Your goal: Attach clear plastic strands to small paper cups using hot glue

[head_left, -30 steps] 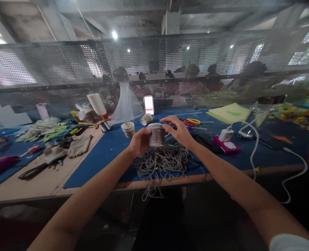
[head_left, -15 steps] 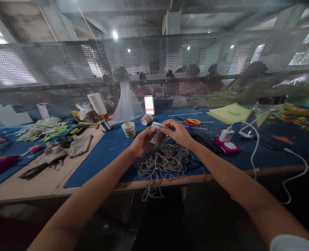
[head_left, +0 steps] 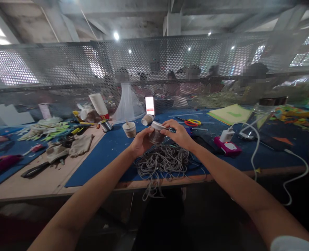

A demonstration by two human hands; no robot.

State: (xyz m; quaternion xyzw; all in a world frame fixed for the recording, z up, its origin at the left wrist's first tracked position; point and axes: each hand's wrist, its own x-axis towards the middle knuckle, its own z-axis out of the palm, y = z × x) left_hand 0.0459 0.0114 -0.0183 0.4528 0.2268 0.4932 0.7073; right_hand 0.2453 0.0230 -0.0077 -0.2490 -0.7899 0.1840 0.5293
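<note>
Between my two hands is a small cup point(head_left: 156, 135) with a white rim and a grey-brown, cord-like outside, held tilted above the table. My left hand point(head_left: 142, 142) is wrapped round its left side. The fingers of my right hand point(head_left: 177, 133) grip its upper right side, near the rim. Right below lies a loose heap of grey cord point(head_left: 166, 160), with some strands hanging over the table's front edge. Just behind, a similar cup point(head_left: 147, 120) lies on its side. To the left a paper cup point(head_left: 129, 129) stands upright with a stick in it.
Red-and-yellow scissors point(head_left: 192, 122) lie behind my right hand. Further right are a magenta power strip point(head_left: 227, 145) with a white charger, a clear jar point(head_left: 256, 120) and yellow sheets point(head_left: 230, 114). Stacked paper cups point(head_left: 98, 104) and work gloves point(head_left: 80, 145) are at left. A perforated screen point(head_left: 159, 59) stands behind.
Both hands keep nearly the same hold on the cup. The whole view has shifted very slightly; the things on the table have not moved.
</note>
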